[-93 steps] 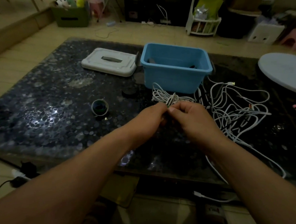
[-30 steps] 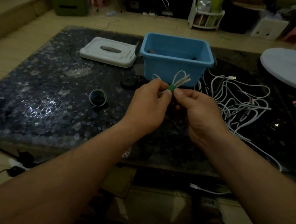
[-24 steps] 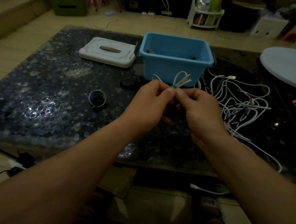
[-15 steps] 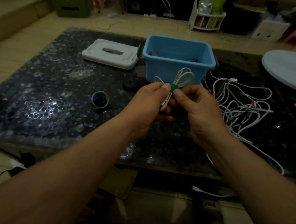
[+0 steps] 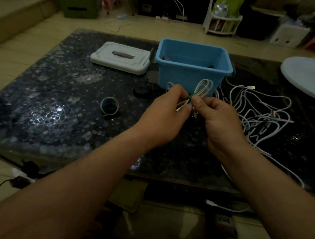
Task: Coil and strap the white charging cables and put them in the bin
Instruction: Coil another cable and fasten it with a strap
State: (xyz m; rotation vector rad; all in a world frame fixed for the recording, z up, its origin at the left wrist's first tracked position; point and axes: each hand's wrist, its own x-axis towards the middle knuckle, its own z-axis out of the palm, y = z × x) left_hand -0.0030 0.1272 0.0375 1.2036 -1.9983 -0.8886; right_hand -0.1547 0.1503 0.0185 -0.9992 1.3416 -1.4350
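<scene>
The coiled cable [image 5: 204,87] is held up over the middle of the table [image 5: 46,110], in front of the near wall of the blue bin [image 5: 190,73]. Three seconds ago it lay low by the loose pile with no strap showing. Now a green strap [image 5: 191,98] is wrapped round its waist, and white loops fan out above the strap.

The left hand [image 5: 164,118] pinches the bundle just beside the strap between thumb and curled fingers, with the cable ends poking out under the thumb. The right hand [image 5: 220,121] pinches the strap itself with thumb and forefinger, its other fingers folded in. Half a second ago both hands held it much the same way.

The bin stands toward the far edge. Its white lid [image 5: 120,57] lies flat just to its left. A roll of green tape [image 5: 109,106] sits left of the hands. The loose cables [image 5: 258,113] sprawl toward the right edge, and one trails over the near edge. No writing is sharp enough to read.
</scene>
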